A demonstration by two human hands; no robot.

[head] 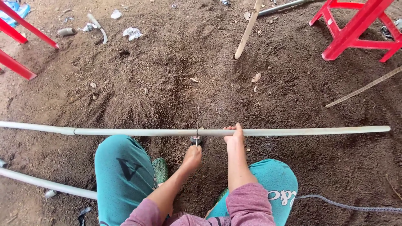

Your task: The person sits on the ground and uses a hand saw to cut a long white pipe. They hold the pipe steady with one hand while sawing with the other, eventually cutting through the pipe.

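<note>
We've got the long grey pipe (293, 131) lying across the dirt floor (176, 83) just past our knees, and our right hand (234, 134) is clamped down on its middle. Our left hand (193, 157) is closed around a thin saw blade (198, 119) crossing the pipe just beside the right hand.

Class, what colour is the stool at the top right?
Red; the stool shows best in the head view.

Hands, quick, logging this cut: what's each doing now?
Left hand: closed on a thin saw blade at the pipe.
Right hand: closed on the long grey pipe.
</note>
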